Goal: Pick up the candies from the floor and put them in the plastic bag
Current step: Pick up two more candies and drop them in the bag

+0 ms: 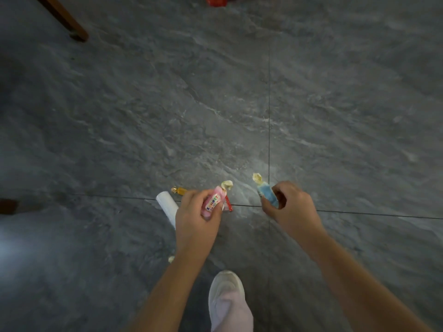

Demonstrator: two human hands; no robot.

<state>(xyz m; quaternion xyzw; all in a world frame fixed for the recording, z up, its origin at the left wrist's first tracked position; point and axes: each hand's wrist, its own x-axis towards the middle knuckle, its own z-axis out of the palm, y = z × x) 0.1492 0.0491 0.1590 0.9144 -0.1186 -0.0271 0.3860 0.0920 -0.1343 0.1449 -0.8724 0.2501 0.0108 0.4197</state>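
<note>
two hands reached down over a grey stone-patterned floor [335, 104], one candy in each. the left hand [196, 219] had its fingers [191, 200] curled and pressed around a pink candy [214, 201] with coloured letters on its wrapper, whose pale twisted end stuck out past the knuckles. the right hand [291, 207] pinched a blue candy [267, 195] between thumb and curled fingers [282, 190], its cream twisted end pointing up and away from the palm. three more sweets showed close to the left hand: an amber candy [178, 190] lay on the floor just beyond the knuckles, a thin red candy [229, 205] with white dots peeked out just beside the pink one, whether held or lying on the floor could not be told, and a small pale candy [171, 259] lay on the floor beside the left forearm. one white rolled plastic bag [167, 207] lay on the floor partly under the left hand; whether the hand touched it could not be told. one pale shoe [226, 291] with a light pink trouser leg [233, 317] stood between the two forearms. one brown wooden leg [64, 17] slanted across the far left corner, and one red object [215, 0] sat cut off by the top edge. dark tile seams crossed near the hands, meeting between the two of them.
</note>
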